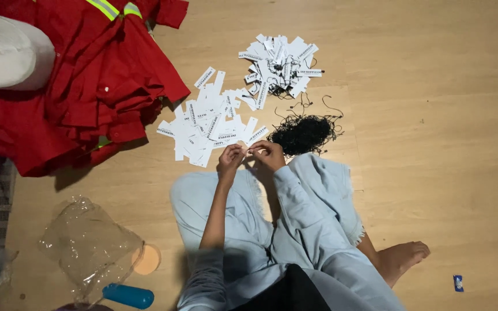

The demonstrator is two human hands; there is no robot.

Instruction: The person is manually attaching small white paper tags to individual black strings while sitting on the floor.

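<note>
Wooden floor: lying under everything, the person sitting on it.
Red garments: heaped well left of the fingers.
Clear plastic bag: lying crumpled down-left, near the person's knee.
Loose white tags: spreading just beyond the fingertips; a strung pile lying farther off.
Black string tangle: sitting just right of the fingers.
Left hand and right hand: pinching closed together on one small tag, held between both sets of fingertips. Likely light, thin, easily creased; best pinched by its end.
</note>
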